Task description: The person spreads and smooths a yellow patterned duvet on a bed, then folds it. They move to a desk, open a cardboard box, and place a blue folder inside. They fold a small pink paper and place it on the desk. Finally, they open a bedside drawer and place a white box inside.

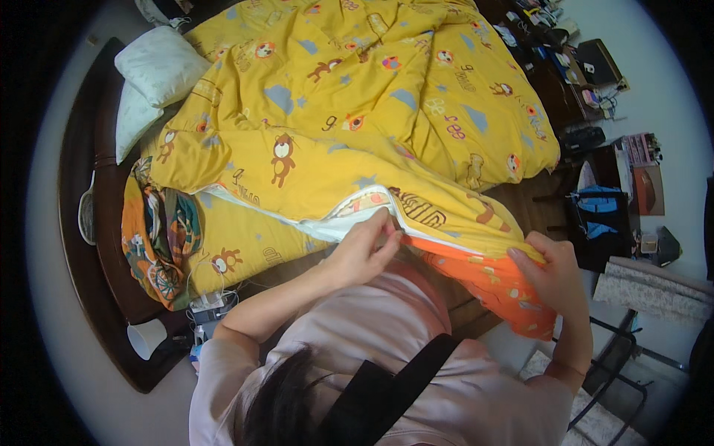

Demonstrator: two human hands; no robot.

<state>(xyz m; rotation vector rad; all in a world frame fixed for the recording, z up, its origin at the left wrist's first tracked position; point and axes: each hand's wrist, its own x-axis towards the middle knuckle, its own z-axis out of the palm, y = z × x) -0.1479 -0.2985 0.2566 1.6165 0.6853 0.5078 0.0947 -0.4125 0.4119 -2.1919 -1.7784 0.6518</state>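
Note:
A yellow duvet cover printed with bears, clouds and letters lies rumpled over the bed. Its near edge gapes along a white zip-like border, showing white lining and a patterned quilt inside. My left hand pinches that border at the gap; whatever sits between the fingertips is hidden. At the cover's right corner, my right hand grips the yellow cloth, thumb on top. Below the border hangs the cover's orange underside, draping past the bed towards the floor.
Two white pillows lean by the dark wooden headboard. A bunched patterned cloth lies at the bed's left corner, near a white lampshade. To the right stand a cluttered desk, a chair and a black metal frame.

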